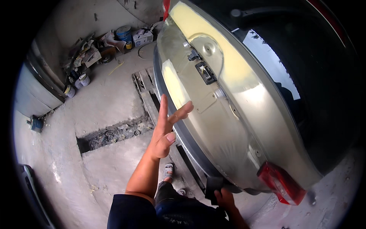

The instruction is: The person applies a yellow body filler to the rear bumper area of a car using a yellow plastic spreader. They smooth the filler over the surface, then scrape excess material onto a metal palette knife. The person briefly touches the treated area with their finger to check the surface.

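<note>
A car's gold-beige tailgate (pixel 244 99) fills the right half of the view, with pale yellow filler (pixel 173 82) in patches on its lower panel and along its upper left. My left hand (pixel 164 133) is raised in front of the bumper (pixel 190 147), its fingers stretched and apart, holding nothing. Whether its fingertips touch the panel, I cannot tell. Low in the view, my right hand (pixel 225 199) has its fingers closed on a dark block-like object (pixel 213 187) beside the bumper's near end. Its exact kind is too dark to make out.
A red tail light (pixel 282 183) sticks out at the tailgate's near corner. A debris-filled pit (pixel 114 135) opens in the concrete floor to the left. A blue bucket (pixel 124 33), a box (pixel 143 37) and scrap paper lie along the back wall; paint cans (pixel 84 79) stand further left.
</note>
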{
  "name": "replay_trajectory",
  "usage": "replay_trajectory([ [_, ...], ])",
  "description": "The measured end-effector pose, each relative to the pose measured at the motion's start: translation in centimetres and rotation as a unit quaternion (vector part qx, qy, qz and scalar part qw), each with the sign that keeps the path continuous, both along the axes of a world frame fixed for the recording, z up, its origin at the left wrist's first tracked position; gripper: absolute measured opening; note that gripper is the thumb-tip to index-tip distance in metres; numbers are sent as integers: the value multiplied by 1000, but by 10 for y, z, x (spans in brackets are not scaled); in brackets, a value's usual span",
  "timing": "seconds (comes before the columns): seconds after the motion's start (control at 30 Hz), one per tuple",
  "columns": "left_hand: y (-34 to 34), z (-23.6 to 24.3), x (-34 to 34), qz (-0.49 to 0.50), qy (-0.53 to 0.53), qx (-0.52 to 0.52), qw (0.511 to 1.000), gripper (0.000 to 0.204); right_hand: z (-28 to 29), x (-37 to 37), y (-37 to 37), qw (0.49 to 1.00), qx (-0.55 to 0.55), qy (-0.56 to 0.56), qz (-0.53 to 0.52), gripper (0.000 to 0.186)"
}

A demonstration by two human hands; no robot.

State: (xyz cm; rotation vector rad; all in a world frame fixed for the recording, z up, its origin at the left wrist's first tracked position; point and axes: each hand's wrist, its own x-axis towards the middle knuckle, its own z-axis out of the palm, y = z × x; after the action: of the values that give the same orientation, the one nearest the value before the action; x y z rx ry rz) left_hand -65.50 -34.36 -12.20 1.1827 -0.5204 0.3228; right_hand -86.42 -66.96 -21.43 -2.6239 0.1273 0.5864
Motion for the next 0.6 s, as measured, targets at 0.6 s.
replay_trajectory([
  [0.6,-61,107,-233,30,-104,311,944,80,205,-35,36,860,315,-372,154,39],
])
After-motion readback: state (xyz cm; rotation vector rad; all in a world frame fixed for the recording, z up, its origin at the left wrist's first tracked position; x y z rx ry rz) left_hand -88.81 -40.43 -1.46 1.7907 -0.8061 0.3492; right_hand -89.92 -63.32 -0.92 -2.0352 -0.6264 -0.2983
